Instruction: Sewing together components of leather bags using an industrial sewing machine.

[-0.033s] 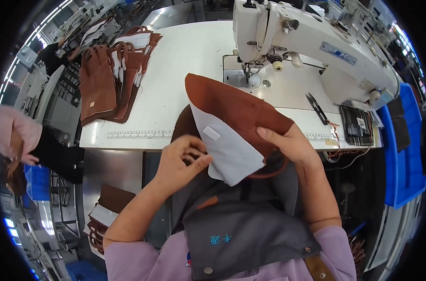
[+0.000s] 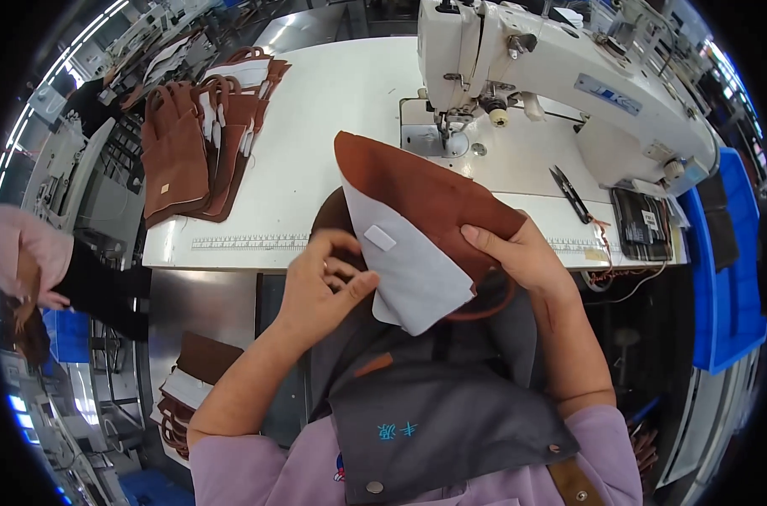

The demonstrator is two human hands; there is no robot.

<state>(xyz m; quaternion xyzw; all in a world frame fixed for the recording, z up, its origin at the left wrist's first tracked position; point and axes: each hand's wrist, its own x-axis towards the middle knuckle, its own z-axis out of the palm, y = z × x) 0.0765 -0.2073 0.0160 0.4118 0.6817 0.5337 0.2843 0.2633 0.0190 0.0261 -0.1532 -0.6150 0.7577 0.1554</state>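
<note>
A brown leather piece (image 2: 421,190) is raised before me, its pale lining (image 2: 413,278) bearing a small white rectangle (image 2: 380,239) and facing up on the folded part. My right hand (image 2: 527,257) grips its right side, thumb on the brown face. My left hand (image 2: 324,282) is at the lining's left edge, fingers loosely bent and apart from the thumb, some fingertips hard to make out. A strap loop (image 2: 497,308) hangs below. Beyond the piece stands a white sewing machine (image 2: 552,76) on the white table (image 2: 324,110), with black snips (image 2: 573,198) to the right.
Brown bags (image 2: 181,160) are stacked at back left; more pieces (image 2: 194,371) lie below left. A dark pouch (image 2: 640,223) is right of the snips, beside a blue bin (image 2: 721,304). A co-worker in pink (image 2: 38,244) is at left, another person (image 2: 88,110) farther back.
My left hand has shifted slightly upward along the lining's edge. The leather piece and my right hand have barely moved. The co-worker in pink has moved slightly downward in view.
</note>
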